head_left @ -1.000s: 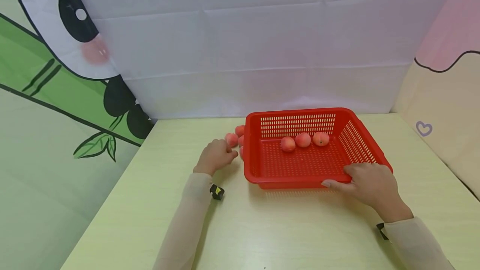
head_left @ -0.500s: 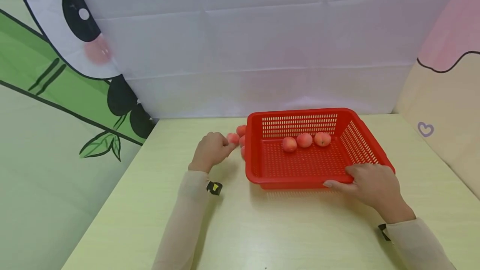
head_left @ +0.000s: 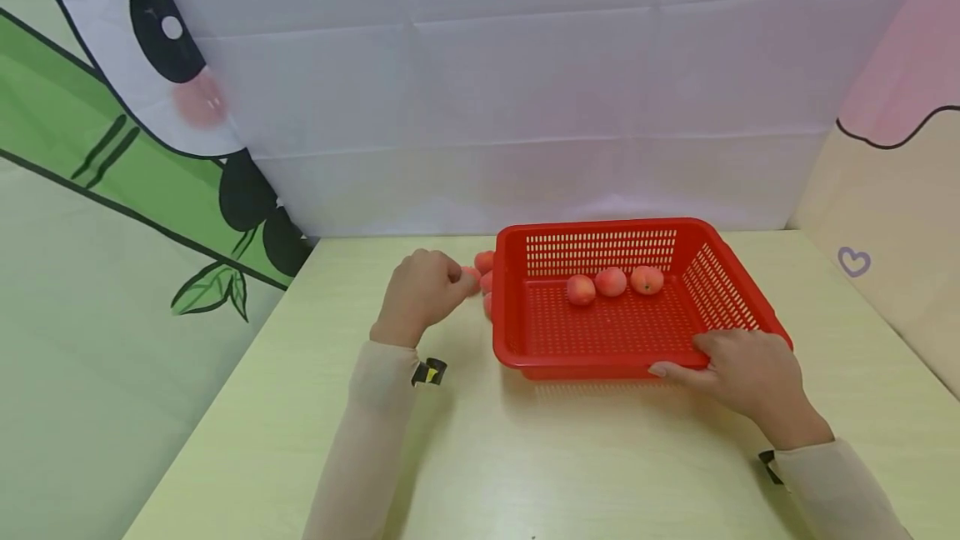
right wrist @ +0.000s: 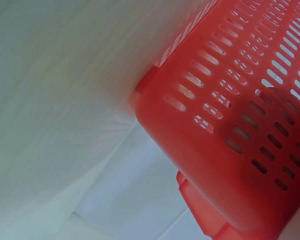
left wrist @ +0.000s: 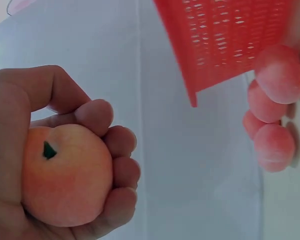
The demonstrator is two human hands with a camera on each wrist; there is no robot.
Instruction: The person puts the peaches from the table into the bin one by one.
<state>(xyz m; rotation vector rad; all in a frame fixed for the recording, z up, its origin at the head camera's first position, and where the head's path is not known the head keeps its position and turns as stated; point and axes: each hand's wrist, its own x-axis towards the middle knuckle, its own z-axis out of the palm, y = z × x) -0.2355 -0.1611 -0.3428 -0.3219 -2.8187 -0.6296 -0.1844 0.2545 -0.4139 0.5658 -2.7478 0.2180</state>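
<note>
Basket (head_left: 705, 273): red perforated plastic, slight sheen. Peach (left wrist: 65, 175): matt, velvety skin. Table (head_left: 525, 457): smooth pale wood-look.

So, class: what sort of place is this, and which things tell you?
Probably a staged tabletop set, not a real kitchen: cartoon panda backdrop, plain white cloth wall, and a pale table bearing only a red basket and peaches.

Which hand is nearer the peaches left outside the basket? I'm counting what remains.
Left. The left hand, holding a peach, is beside the loose peaches; the right hand grips the basket rim.

Sheer beige sleeves (head_left: 375, 407) to both wrists (each with a small black-and-yellow clip (head_left: 428, 372))
</note>
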